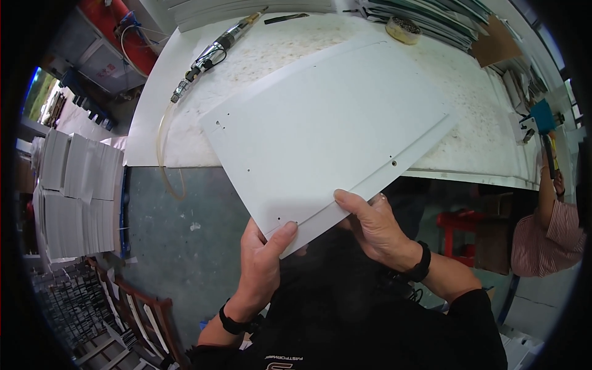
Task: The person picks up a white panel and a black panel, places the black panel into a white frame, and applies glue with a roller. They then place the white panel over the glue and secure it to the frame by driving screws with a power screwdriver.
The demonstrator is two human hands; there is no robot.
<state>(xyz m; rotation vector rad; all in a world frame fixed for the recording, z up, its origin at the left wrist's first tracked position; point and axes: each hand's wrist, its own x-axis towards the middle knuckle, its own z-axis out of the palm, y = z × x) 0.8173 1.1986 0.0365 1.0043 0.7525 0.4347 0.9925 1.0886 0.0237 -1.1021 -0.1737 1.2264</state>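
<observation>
A large flat white panel (320, 117) with several small drilled holes and a groove along its near edge is held tilted in front of me. Its far part reaches over the white worktable (487, 123); I cannot tell whether it rests there. My left hand (262, 256) grips the near left corner, thumb on top next to a hole and fingers mostly hidden beneath. Along the near edge, my right hand (376, 228) pinches the panel, its thumb on the upper face by the groove. Both wrists wear black bands.
A pneumatic screwdriver (216, 49) with a clear hose lies at the table's far left. A round tub of screws (402, 29) and stacked panels (425, 15) sit at the back. Another person's striped sleeve (549, 240) shows at right. White boards (80, 191) are piled at left.
</observation>
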